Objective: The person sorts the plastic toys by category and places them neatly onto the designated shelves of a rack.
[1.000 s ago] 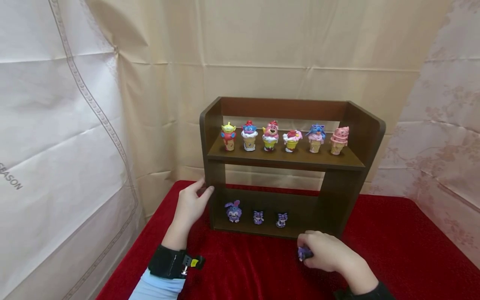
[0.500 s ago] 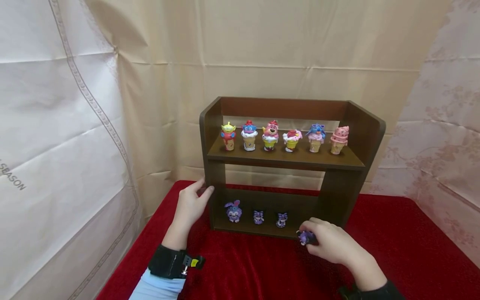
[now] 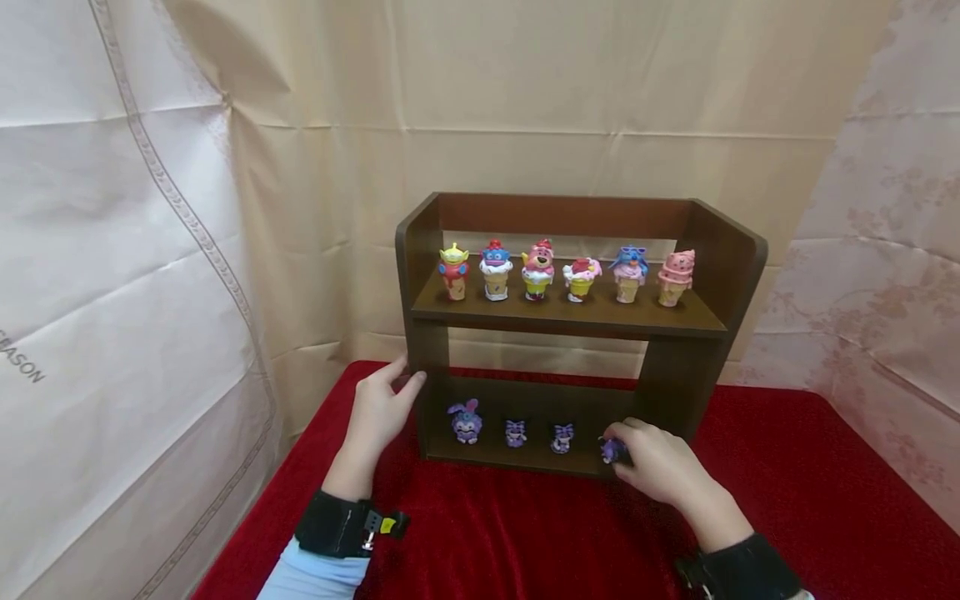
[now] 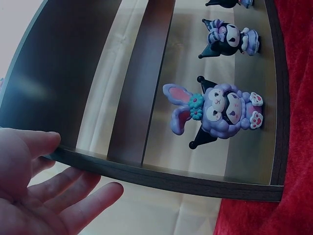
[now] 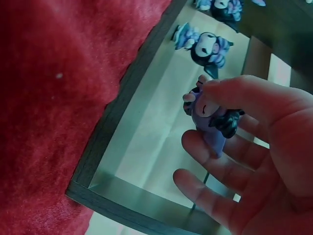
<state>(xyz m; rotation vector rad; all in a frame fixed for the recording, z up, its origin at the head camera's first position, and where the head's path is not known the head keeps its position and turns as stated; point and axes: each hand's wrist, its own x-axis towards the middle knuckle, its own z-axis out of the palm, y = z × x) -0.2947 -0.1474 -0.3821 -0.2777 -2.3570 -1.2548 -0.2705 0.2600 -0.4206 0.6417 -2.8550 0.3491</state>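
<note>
My right hand [image 3: 660,460] pinches a small purple-and-black figurine [image 5: 208,108] between thumb and fingers, at the right part of the lower shelf. The hand covers part of it. Along that lower shelf stand a purple bunny-eared figurine [image 4: 227,110] and two smaller black-and-purple figurines, one in the middle [image 3: 515,433] and one nearer my right hand [image 5: 205,46]. My left hand [image 3: 382,406] holds the left side panel of the dark brown shelf [image 3: 570,318], thumb on the inner side and fingers outside, as the left wrist view shows.
On the upper board stands a row of several ice-cream-cone figurines [image 3: 537,271]. Red velvet cloth [image 3: 465,533] covers the table around the shelf. Beige sheeting [image 3: 562,100] hangs behind, with a white sheet [image 3: 112,292] at the left.
My right hand has carried the purple-and-black figurine up and forward, from over the red cloth to the lower shelf. My left hand has stayed at the side panel.
</note>
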